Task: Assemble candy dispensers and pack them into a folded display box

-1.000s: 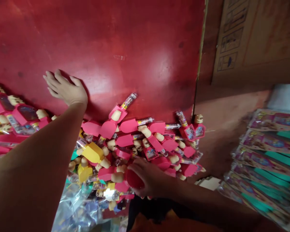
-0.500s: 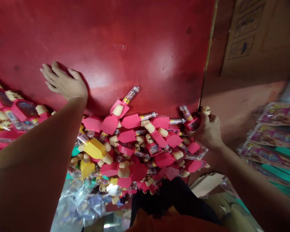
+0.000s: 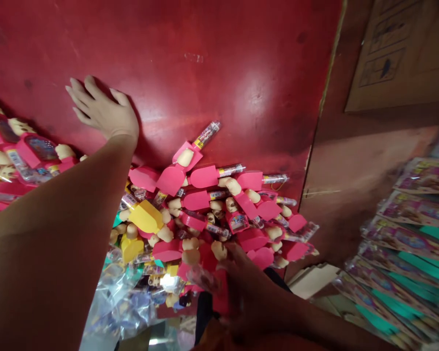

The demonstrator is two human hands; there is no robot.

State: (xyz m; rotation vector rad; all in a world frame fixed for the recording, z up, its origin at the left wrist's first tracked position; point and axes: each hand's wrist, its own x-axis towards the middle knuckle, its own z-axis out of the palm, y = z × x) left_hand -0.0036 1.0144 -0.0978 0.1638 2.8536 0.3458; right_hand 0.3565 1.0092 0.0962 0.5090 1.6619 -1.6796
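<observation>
My left hand (image 3: 104,107) lies flat on the red tabletop (image 3: 241,63), palm down with its fingers spread, and holds nothing. Near my body at the table's front edge, my right hand (image 3: 247,282) is closed around a pink toy (image 3: 221,295) with a beige animal head and a clear wrapped tube; motion blurs part of it. A pile of similar pink toys (image 3: 170,180) lies around and in front of that hand, their rounded bodies joined to beige heads and clear tubes. Among them are yellow toys (image 3: 145,217). My left forearm hides part of the pile.
More pink toys (image 3: 40,148) lie along the left side. Clear plastic bags (image 3: 113,302) are heaped below the front edge. Stacked packaged cards (image 3: 406,248) with green parts stand at the right, below a cardboard box (image 3: 398,58).
My right hand has carried the pink toy from the table's right edge leftward and down toward my body. My left hand stays flat on the table. The view has shifted slightly.
</observation>
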